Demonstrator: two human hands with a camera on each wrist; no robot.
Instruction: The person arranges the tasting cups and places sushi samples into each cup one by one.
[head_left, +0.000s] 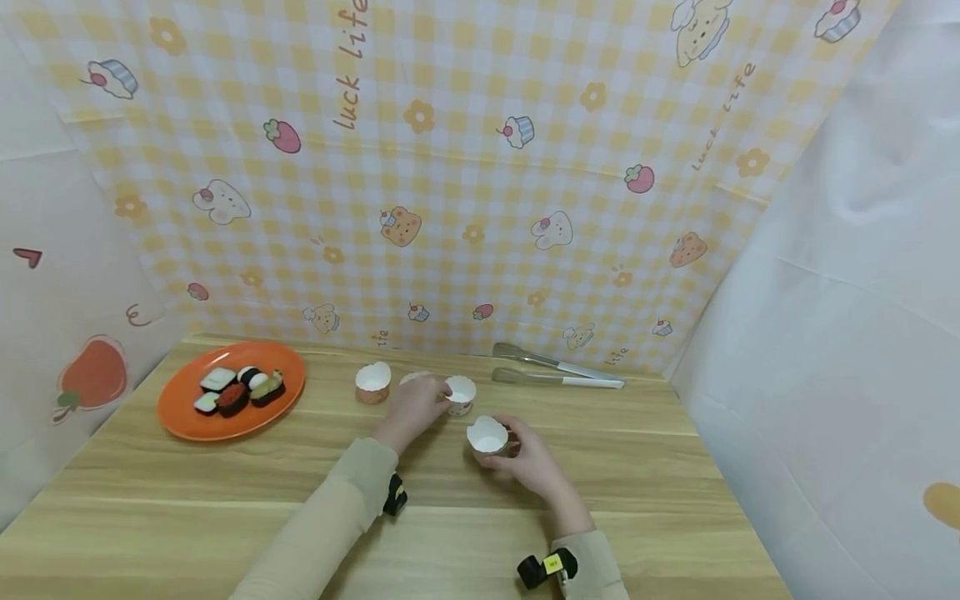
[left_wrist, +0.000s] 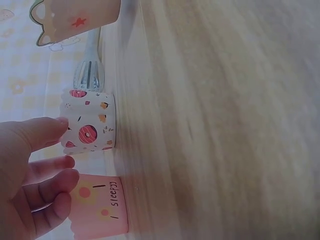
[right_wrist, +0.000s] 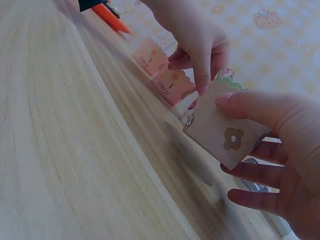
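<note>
My right hand (head_left: 528,458) holds a pale baking cup (right_wrist: 230,125) with a brown flower print and a green scalloped rim. That cup is tilted and raised over the table, its shadow below it. Farther back, my left hand (head_left: 416,408) pinches the rim of a white baking cup (left_wrist: 90,122) printed with pink donuts, which stands upright on the table. Beside it stands a pink cup (left_wrist: 102,205) lettered "sleepyy", partly hidden by the left hand in the head view. Another pink cup (head_left: 372,385) is farther left.
An orange plate (head_left: 176,417) with several sushi pieces (head_left: 234,398) lies at the table's back left. Tongs (head_left: 555,377) with white handles lie at the back right. A checkered cloth (head_left: 450,183) hangs directly behind the wooden table (head_left: 660,483).
</note>
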